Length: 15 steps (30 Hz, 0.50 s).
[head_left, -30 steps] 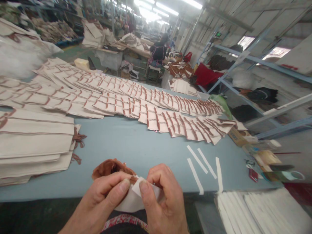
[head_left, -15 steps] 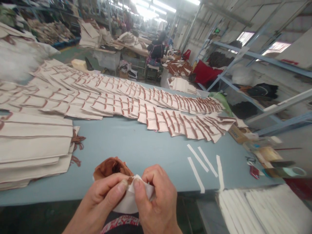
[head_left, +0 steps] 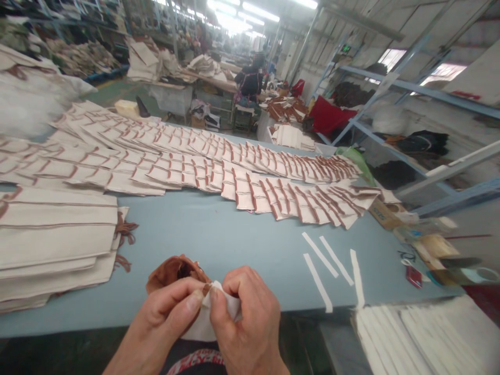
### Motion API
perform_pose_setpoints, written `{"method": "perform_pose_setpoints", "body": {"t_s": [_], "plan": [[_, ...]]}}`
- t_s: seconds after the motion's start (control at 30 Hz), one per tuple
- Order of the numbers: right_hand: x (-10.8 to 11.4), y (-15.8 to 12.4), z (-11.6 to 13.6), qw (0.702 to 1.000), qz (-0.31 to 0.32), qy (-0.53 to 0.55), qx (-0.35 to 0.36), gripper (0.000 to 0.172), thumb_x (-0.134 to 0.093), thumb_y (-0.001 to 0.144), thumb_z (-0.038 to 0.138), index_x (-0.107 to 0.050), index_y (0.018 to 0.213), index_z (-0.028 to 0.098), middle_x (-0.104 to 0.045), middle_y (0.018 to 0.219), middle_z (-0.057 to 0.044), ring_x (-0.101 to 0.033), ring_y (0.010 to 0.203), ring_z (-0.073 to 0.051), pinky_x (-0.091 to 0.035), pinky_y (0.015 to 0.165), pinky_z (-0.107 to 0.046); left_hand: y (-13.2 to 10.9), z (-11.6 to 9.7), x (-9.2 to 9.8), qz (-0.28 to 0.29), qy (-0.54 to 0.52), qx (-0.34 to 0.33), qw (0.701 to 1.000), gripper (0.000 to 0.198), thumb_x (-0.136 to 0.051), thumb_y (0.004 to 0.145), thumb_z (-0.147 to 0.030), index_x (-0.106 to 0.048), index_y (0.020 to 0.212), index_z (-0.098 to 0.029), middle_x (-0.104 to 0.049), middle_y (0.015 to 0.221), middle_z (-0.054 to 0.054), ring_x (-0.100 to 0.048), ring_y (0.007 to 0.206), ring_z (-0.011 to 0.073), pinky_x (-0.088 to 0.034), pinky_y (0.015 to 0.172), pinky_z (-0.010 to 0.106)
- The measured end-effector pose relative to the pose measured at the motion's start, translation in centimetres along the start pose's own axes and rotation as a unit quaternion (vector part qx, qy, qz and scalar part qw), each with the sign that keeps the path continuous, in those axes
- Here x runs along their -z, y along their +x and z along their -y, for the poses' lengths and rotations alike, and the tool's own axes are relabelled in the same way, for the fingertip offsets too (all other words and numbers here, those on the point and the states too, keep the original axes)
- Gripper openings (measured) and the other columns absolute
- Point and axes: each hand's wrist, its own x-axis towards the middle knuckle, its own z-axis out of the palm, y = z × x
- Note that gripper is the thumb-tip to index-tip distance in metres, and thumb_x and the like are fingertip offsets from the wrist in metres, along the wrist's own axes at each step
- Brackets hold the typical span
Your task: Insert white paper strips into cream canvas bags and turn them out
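On the far left, a stack of cream canvas panels [head_left: 54, 239] is lying on the pale blue worktop [head_left: 219, 245], with brown cords [head_left: 124, 234] trailing from its right edge. Beyond it, long overlapping rows of stitched panels [head_left: 234, 179] are spreading across the worktop, each marked with brown bands.

At the near edge of the worktop, the hands are working close together, almost touching. The left hand [head_left: 164, 315] is pinching a piece of white cloth [head_left: 203, 325] between thumb and fingers, right where it meets a bunched piece of brown cloth [head_left: 172, 274]. The right hand [head_left: 246, 317] is clamping the same white cloth from the other side. Both cloths are being held just above the worktop's edge.

To the right of the hands, four loose white strips [head_left: 328, 273] are lying apart on the blue surface, and a pile of white strips [head_left: 425, 336] is sitting at the lower right corner. Farther right, a cardboard box [head_left: 386, 214] is resting beside the worktop, under metal shelving [head_left: 410, 88].
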Motion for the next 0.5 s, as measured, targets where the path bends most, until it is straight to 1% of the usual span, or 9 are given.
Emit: {"method": "perform_pose_setpoints", "body": {"t_s": [0.07, 0.17, 0.23, 0.33, 0.43, 0.5], "plan": [[-0.3, -0.1, -0.1, 1.0, -0.002, -0.007, 0.007, 0.04, -0.049, 0.125, 0.042, -0.049, 0.088, 0.027, -0.061, 0.076, 0.005, -0.059, 0.065, -0.015, -0.04, 0.064, -0.032, 0.2, -0.3, -0.2, -0.014, 0.024, -0.009, 1.0, 0.041, -0.088, 0.087, -0.058, -0.08, 0.075, -0.02, -0.072, 0.074, -0.001, -0.062, 0.073, 0.0185, -0.051, 0.069, 0.023], [-0.8, -0.6, -0.2, 1.0, -0.02, -0.004, 0.001, 0.039, -0.049, 0.125, 0.041, -0.047, 0.088, 0.027, -0.059, 0.076, 0.006, -0.057, 0.066, -0.016, -0.039, 0.065, -0.033, 0.4, -0.7, -0.4, -0.024, 0.064, -0.033, 0.997, 0.034, -0.085, 0.088, -0.05, -0.077, 0.071, -0.021, -0.073, 0.073, 0.0, -0.064, 0.072, 0.0194, -0.054, 0.069, 0.024], [-1.3, -1.1, -0.2, 0.999, -0.027, 0.021, -0.019, 0.036, -0.051, 0.122, 0.037, -0.046, 0.088, 0.027, -0.058, 0.076, 0.006, -0.056, 0.066, -0.016, -0.038, 0.064, -0.033, 0.3, -0.6, -0.6, -0.03, 0.09, -0.045, 0.994, 0.032, -0.082, 0.09, -0.046, -0.077, 0.071, -0.022, -0.073, 0.072, 0.0, -0.065, 0.07, 0.0191, -0.054, 0.067, 0.023], [-1.7, -2.1, 0.1, 0.993, -0.022, 0.095, -0.067, 0.03, -0.058, 0.113, 0.029, -0.046, 0.086, 0.026, -0.056, 0.076, 0.006, -0.055, 0.066, -0.014, -0.037, 0.064, -0.031, -0.3, 0.1, -0.7, -0.046, 0.108, -0.064, 0.991, 0.029, -0.076, 0.094, -0.043, -0.08, 0.073, -0.023, -0.074, 0.07, -0.002, -0.067, 0.068, 0.0179, -0.054, 0.066, 0.021], [-1.8, -2.8, 0.7, 0.98, -0.026, 0.159, -0.114, 0.025, -0.063, 0.104, 0.024, -0.047, 0.085, 0.026, -0.055, 0.077, 0.006, -0.055, 0.066, -0.014, -0.036, 0.065, -0.03, -0.8, 1.0, -0.3, -0.062, 0.114, -0.119, 0.984, 0.024, -0.073, 0.095, -0.038, -0.083, 0.077, -0.026, -0.075, 0.072, -0.003, -0.07, 0.065, 0.0163, -0.055, 0.067, 0.02], [-1.6, -3.0, 1.2, 0.974, -0.018, 0.177, -0.138, 0.022, -0.064, 0.1, 0.022, -0.048, 0.085, 0.026, -0.056, 0.077, 0.006, -0.055, 0.066, -0.015, -0.037, 0.066, -0.031, -0.9, 1.4, 0.0, -0.052, 0.131, -0.169, 0.976, 0.02, -0.073, 0.096, -0.032, -0.084, 0.08, -0.028, -0.077, 0.073, -0.004, -0.071, 0.063, 0.0154, -0.056, 0.065, 0.019]]}}
